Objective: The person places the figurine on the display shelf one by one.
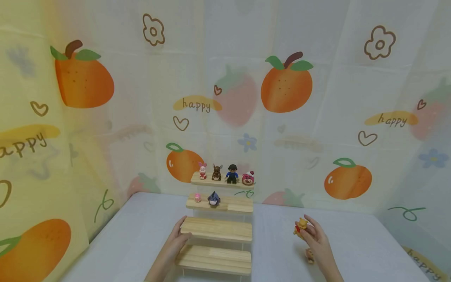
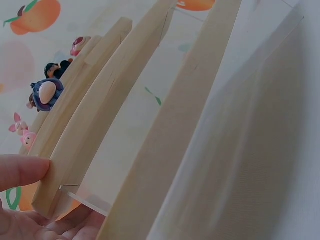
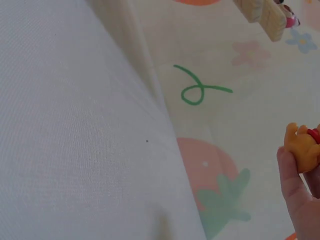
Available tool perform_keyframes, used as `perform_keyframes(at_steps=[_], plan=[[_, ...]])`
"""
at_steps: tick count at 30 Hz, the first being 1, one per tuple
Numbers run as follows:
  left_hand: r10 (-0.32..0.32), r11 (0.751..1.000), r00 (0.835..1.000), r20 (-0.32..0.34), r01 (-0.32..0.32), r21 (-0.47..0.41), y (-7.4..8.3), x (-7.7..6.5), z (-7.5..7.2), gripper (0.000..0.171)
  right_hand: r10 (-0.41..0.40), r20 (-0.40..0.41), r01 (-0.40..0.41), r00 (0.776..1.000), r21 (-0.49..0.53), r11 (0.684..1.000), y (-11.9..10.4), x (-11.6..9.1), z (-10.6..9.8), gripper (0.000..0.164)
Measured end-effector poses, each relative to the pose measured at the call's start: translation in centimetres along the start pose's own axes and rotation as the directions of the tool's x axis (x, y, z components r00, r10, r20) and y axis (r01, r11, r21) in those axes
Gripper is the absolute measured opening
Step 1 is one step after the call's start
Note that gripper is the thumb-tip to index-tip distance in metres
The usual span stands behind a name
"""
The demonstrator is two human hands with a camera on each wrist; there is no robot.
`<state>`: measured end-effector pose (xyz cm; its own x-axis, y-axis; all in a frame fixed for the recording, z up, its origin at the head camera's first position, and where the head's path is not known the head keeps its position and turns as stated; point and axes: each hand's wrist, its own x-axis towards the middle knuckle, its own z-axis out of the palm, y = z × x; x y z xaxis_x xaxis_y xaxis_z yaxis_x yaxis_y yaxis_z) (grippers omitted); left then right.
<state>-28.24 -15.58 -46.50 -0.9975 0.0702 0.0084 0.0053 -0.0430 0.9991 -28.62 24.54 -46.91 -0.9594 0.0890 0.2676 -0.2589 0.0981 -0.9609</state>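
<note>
A tiered wooden display shelf (image 1: 216,228) stands on the white-covered table. My left hand (image 1: 175,237) grips the left end of its second-lowest board, thumb on top and fingers beneath in the left wrist view. To the right of the shelf, my right hand (image 1: 317,239) pinches a yellow Winnie the Pooh figurine (image 1: 301,227) with a red top, held above the table. The same figurine (image 3: 303,150) shows at the right edge of the right wrist view. Below that hand, a small brown figurine (image 1: 309,256) is partly hidden by it.
On the top board are a Piglet figurine (image 1: 202,171), a brown kangaroo figurine (image 1: 217,172), a black-and-blue toy person (image 1: 232,174) and a pink bear figurine (image 1: 248,178). One board lower sit a small pink figurine (image 1: 197,197) and an Eeyore figurine (image 1: 213,199). Patterned cloth (image 1: 225,47) hangs behind.
</note>
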Motion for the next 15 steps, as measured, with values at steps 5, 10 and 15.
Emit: perform_keyframes(at_steps=[5,10,15], plan=[[-0.015,1.000,1.000,-0.011,0.015,0.027,0.10,-0.14,0.03,0.071,-0.126,0.020,0.125,0.992,0.070,0.990,-0.09,0.11,0.18,0.035],[-0.008,1.000,1.000,0.012,0.008,0.025,0.16,-0.08,-0.16,0.070,-0.221,0.028,0.219,0.975,0.081,0.972,0.05,0.38,0.38,0.037],[-0.007,1.000,1.000,0.026,0.007,0.012,0.07,-0.13,-0.21,0.070,-0.301,0.036,0.294,0.953,0.132,0.947,0.23,0.37,0.62,0.032]])
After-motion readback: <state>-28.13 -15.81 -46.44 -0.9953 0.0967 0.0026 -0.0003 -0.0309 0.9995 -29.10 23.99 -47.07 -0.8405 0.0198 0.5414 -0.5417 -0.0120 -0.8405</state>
